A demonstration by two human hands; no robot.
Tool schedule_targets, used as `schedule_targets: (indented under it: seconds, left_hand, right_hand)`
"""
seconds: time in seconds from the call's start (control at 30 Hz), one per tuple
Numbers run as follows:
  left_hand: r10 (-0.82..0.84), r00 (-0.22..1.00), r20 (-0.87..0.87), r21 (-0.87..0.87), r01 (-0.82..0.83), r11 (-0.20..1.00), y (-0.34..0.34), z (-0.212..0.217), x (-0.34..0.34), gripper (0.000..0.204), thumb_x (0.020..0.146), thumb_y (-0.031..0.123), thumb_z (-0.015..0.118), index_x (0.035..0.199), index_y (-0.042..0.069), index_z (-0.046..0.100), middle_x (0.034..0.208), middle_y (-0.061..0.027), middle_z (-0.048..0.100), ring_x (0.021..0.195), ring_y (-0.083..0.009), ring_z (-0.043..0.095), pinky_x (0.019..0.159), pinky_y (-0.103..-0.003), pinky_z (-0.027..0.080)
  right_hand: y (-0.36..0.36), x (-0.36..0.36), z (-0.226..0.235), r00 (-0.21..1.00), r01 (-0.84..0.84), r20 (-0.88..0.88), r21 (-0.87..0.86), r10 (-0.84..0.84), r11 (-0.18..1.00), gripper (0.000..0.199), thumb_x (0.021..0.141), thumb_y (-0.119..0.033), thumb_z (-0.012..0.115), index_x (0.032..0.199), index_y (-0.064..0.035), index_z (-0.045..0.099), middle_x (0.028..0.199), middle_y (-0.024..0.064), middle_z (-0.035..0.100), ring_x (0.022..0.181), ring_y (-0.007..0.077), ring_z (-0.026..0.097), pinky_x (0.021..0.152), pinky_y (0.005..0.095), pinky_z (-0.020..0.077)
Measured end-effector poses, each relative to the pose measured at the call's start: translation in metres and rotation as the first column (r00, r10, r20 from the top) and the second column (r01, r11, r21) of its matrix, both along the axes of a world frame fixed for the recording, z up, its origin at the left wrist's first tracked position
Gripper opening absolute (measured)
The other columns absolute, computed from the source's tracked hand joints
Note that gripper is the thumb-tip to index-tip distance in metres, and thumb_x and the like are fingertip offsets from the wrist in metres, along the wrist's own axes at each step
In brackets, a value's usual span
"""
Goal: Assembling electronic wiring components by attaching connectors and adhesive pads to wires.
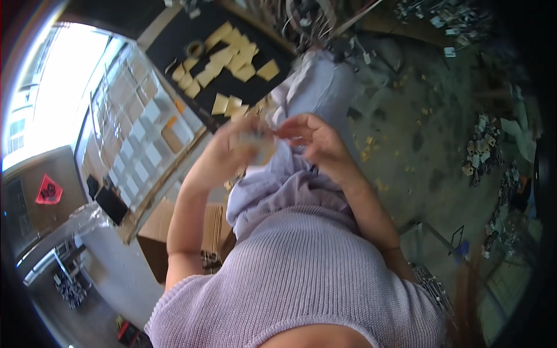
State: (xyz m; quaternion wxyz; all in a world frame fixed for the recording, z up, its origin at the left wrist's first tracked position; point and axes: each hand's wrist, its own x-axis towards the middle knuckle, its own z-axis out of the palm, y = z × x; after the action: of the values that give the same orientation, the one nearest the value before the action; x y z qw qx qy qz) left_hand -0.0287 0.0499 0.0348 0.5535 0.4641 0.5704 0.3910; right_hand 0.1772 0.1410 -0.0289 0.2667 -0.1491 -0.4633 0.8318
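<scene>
Left hand (229,152) near right hand (322,144), above lap (284,177); yellow pieces (223,57) on black surface (173,42).

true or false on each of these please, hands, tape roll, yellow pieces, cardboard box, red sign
1. The left hand and right hand are close together in front of the body. True.
2. The tape roll lies inside the cardboard box. False: the tape roll lies on the black tabletop.
3. Yellow pieces are spread over the black tabletop. True.
4. The cardboard box is at the person's right. False: the cardboard box is at the left.
5. The red sign is round. False: it is diamond-shaped.
</scene>
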Motion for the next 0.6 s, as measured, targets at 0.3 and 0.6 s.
schedule_targets:
  seconds: [0.3, 0.6]
  left_hand:
    - [-0.223, 0.972, 0.074, 0.106, 0.215, 0.971, -0.036, -0.007, -0.01, 0.114, 0.067, 0.067, 0.072, 0.148, 0.004, 0.021, 0.152, -0.0155, 0.023, 0.142, -0.0312, 0.022, 0.109, -0.049, 0.027]
    - [-0.246, 0.807, 0.537, 0.739, -0.309, 0.598, -0.05, 0.07, 0.041, 0.047, 0.085, 0.036, 0.069, 0.117, 0.007, 0.051, 0.095, -0.0112, 0.062, 0.066, -0.0229, 0.061, 0.081, -0.046, 0.05]
  right_hand:
    - [0.016, 0.049, 0.093, 0.879, 0.45, -0.064, 0.441, -0.473, 0.777, 0.021, 0.096, -0.022, 0.053, 0.094, -0.0014, 0.058, 0.065, -0.0021, 0.046, 0.049, 0.0071, 0.04, 0.044, 0.0245, 0.0318]
    - [-0.056, 0.016, 0.132, 0.997, 0.011, -0.035, 0.951, 0.074, 0.31, 0.015, 0.085, -0.017, 0.061, 0.094, -0.0079, 0.052, 0.083, 0.0055, 0.053, 0.062, 0.0195, 0.062, 0.054, 0.033, 0.053]
